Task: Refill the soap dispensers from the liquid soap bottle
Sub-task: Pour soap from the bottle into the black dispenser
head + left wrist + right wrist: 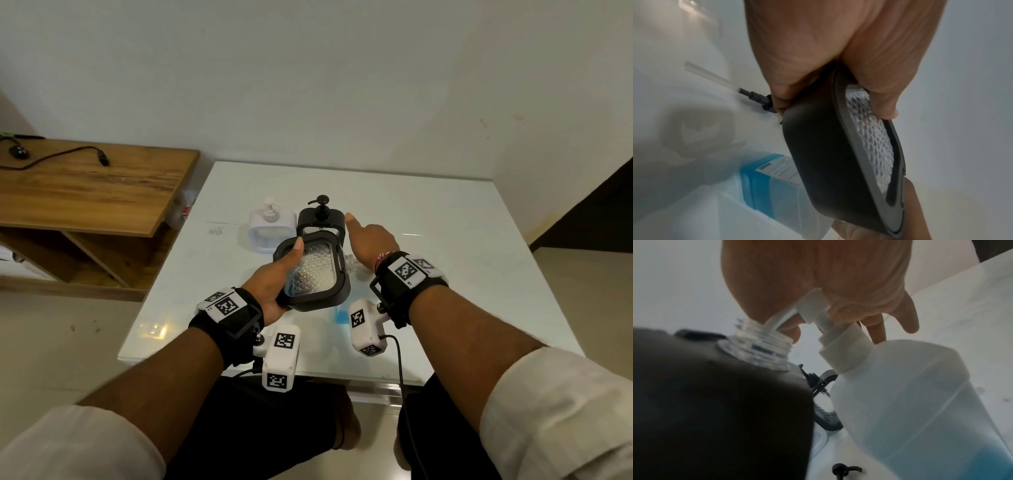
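While it is held tilted above the white bench (445, 240), the black dispenser (313, 274) with its patterned clear face lies in the left hand (274, 284), thumb across the face and fingers (781, 99) curled round the far edge; its threaded clear neck (764, 344) is uncapped; the right hand (371, 240) reaches over the liquid soap bottle (920, 402), whose white pump head (813, 308) sits against the palm with the fingers loosely spread, and whether they truly grip it I cannot tell; blue liquid fills the bottle's lower part; a second black dispenser (320, 219) and a white dispenser (270, 229) stand side by side further back; a loose black pump with its clear tube (754, 97) lies on the bench; a wooden shelf unit (85, 192) with a cable stands to the left.
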Motion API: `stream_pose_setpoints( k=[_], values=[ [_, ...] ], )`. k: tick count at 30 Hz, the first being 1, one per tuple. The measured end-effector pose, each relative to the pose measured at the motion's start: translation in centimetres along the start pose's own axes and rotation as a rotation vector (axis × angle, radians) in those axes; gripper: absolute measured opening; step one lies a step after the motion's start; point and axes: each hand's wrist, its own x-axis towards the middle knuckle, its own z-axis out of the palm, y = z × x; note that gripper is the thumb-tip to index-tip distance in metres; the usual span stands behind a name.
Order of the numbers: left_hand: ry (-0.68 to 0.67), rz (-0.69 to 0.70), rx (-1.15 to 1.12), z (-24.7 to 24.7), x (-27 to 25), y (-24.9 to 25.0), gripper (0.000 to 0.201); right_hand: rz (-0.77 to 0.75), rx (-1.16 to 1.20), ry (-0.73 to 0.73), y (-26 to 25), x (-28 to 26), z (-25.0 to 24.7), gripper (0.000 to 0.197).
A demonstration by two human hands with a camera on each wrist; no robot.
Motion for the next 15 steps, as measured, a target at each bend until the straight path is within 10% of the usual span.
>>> stream_pose_setpoints(
  k=[15],
  values=[
    [0.003,0.017,-0.005,0.2,-0.6,0.1,0.041,-0.084,0.132,0.113,-1.0,-0.6,-1.1,0.053]
  ],
)
